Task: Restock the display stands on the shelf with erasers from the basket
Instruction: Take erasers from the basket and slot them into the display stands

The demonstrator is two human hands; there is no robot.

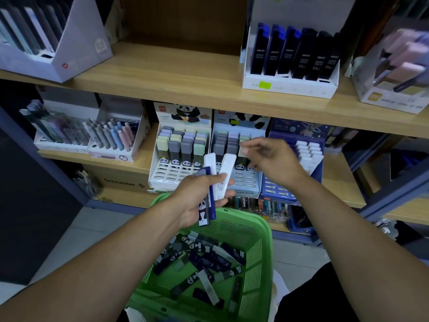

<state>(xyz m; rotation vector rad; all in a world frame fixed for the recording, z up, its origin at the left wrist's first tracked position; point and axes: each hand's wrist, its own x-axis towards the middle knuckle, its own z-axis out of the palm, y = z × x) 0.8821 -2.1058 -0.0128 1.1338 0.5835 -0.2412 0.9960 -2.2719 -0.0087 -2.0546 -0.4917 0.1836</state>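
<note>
Below the shelf, green basket (pixel 253 231) of erasers (pixel 209 259), left hand (pixel 197 198) gripping several, right hand's (pixel 274 159) blurred fingers seemingly loose.

The basket (pixel 253 231) is coloured bright green, and the erasers (pixel 204 259) heaped in it are sleeved in navy, white and grey, several printed with black-and-white pandas. The held bundle (pixel 214 182) is made up of two white sticks, a navy one and a panda-printed one. Pale yellow, lilac, mint and grey tops are shown in the white display stand (pixel 180 156). White tops are set in the dark blue stand (pixel 299 159). The shelf (pixel 185 75) is finished in light wood grain.
</note>
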